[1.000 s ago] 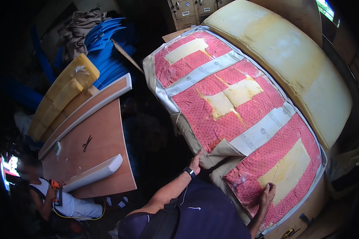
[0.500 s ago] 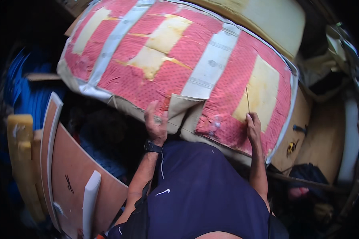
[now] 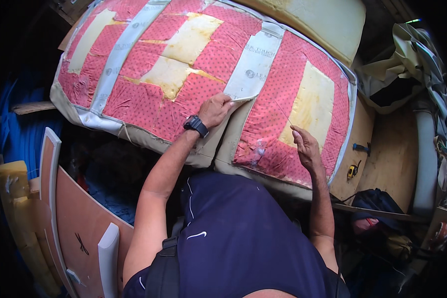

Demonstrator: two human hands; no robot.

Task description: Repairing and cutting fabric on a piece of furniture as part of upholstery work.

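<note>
A large cushion [image 3: 149,107] lies in front of me, with red patterned cloth, bare yellow foam patches and pale strips across it. My left hand [image 3: 214,110], wearing a black watch, pinches the folded edge of the beige cover [image 3: 241,119] at the near end of the right-hand pale strip [image 3: 251,67]. The cover beside it parts in a dark gap. My right hand [image 3: 307,148] is closed over the cushion's right part, fingertips on a long, thin, needle-like rod [image 3: 284,115] that slants up and left. The rod's lower end is hidden in the fingers.
Behind the cushion lies a yellowish foam block [image 3: 318,25]. To the right, a hammer [image 3: 361,148] and a yellow tape measure [image 3: 353,171] lie on a wooden board [image 3: 382,164]. Scissors [image 3: 82,243] rest on a curved wooden panel [image 3: 94,213] at lower left.
My left hand has moved right and up, from open beside the cover to pinching its edge. My right hand has shifted slightly left, and the rod now tilts left. The view has shifted slightly.
</note>
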